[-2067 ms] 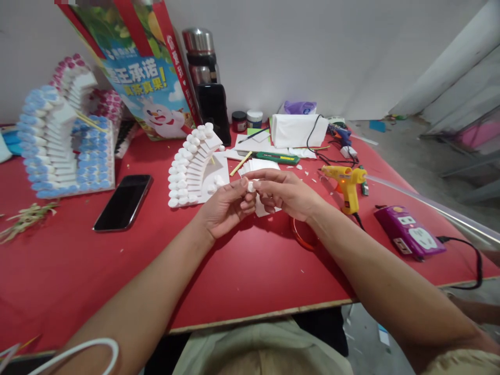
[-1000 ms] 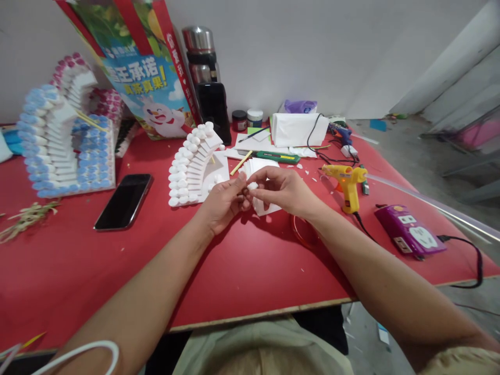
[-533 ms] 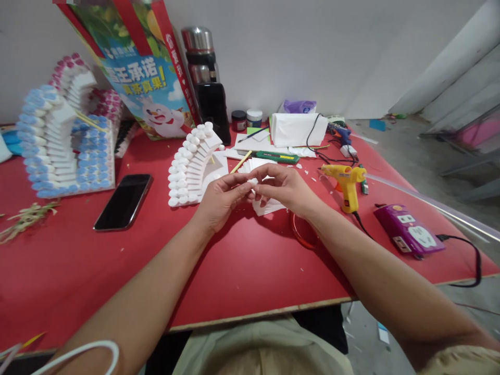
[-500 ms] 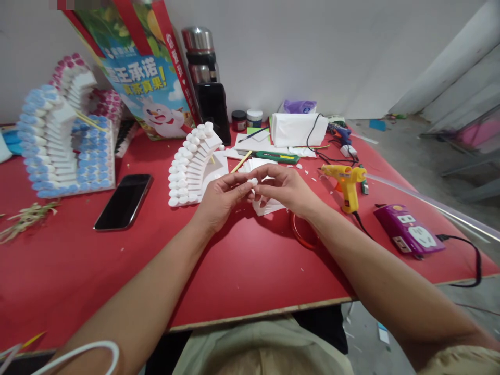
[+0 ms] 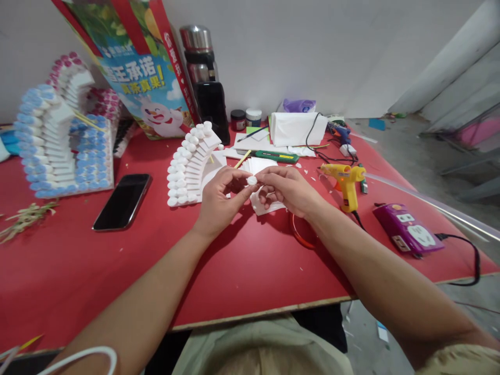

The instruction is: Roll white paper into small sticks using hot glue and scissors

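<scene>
A small white oval piece [image 5: 252, 180], much like the white tips on the curved model, is pinched between my left hand [image 5: 221, 197] and my right hand [image 5: 288, 188]. My left thumb and fingers close on its left side, while my right thumb and forefinger press its right side. Just left of my hands stands the white curved model [image 5: 190, 167], its arched rim lined with rounded white tips. Below and behind my fingers lie white paper pieces [image 5: 269, 207], partly covered by my right hand.
A yellow glue gun [image 5: 345, 182] and a purple power socket [image 5: 409, 229] sit to the right. A green cutter knife [image 5: 275, 156] lies behind my hands. Leftward are a black phone [image 5: 122, 202] and a blue-tipped model [image 5: 64, 140]. A red ring [image 5: 300, 234] rests under my right wrist.
The white piece has turned so that its broad face shows. My right fingers have shifted to its right side, and my left fingers have spread slightly apart.
</scene>
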Tool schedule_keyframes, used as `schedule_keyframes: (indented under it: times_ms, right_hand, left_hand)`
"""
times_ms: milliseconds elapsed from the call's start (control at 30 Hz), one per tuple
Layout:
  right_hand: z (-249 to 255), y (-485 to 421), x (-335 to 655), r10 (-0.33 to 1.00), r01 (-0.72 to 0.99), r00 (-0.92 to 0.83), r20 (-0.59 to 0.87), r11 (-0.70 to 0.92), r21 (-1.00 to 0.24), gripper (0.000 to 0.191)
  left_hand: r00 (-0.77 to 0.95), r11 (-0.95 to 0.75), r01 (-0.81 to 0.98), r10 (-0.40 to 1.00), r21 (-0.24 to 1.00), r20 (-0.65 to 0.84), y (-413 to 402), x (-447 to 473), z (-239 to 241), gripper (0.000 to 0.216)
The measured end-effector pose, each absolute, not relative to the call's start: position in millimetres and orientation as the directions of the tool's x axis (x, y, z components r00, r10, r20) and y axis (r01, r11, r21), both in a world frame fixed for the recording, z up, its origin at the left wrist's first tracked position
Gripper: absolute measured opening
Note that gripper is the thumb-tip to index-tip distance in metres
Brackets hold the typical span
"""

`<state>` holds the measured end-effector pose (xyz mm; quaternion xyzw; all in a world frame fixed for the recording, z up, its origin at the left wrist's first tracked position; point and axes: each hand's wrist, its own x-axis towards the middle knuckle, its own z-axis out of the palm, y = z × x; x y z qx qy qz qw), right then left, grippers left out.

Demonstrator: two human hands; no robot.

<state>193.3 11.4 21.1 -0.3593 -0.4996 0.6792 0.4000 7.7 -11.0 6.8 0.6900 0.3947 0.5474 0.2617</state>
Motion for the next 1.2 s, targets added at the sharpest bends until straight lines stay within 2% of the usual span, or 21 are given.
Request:
schedule_keyframes:
  times_ms: [133, 267, 633, 767, 1000, 1200]
  right_hand:
    - [21.3, 11.2, 193.2, 0.916, -0.172, -0.388, -0.100, -0.178, -0.969, 0.029]
    - [20.8, 10.4, 192.9, 0.926, -0.120, -0.365, -0.102, -0.155, -0.980, 0.031]
    - [16.7, 12.8, 192.1, 0.921, -0.213, -0.378, -0.097, -0.188, -0.959, 0.024]
    - [17.6, 12.7, 192.0, 0.921, -0.219, -0.372, -0.113, -0.205, -0.954, 0.029]
    - [17.1, 11.9, 192.5, 0.885, -0.080, -0.439, -0.158, -0.214, -0.974, 0.033]
    - [12.1, 13.4, 193.7, 0.898, -0.031, -0.417, -0.141, -0.169, -0.985, 0.034]
  left_hand:
    - [0.115, -0.592, 0.301, 0.801, 0.748, 0.587, -12.3, 7.6, 8.0, 0.013]
    - [0.142, -0.550, 0.314, 0.833, 0.774, 0.534, -14.4, 7.2, 8.2, 0.013]
    - [0.158, -0.538, 0.308, 0.842, 0.785, 0.516, -15.3, 7.8, 7.3, 0.013]
    - [0.153, -0.540, 0.309, 0.841, 0.783, 0.519, -15.4, 8.1, 8.0, 0.013]
    - [0.152, -0.528, 0.320, 0.848, 0.787, 0.507, -15.5, 7.2, 7.8, 0.011]
    - [0.184, -0.539, 0.366, 0.841, 0.759, 0.508, -16.3, 7.8, 8.0, 0.009]
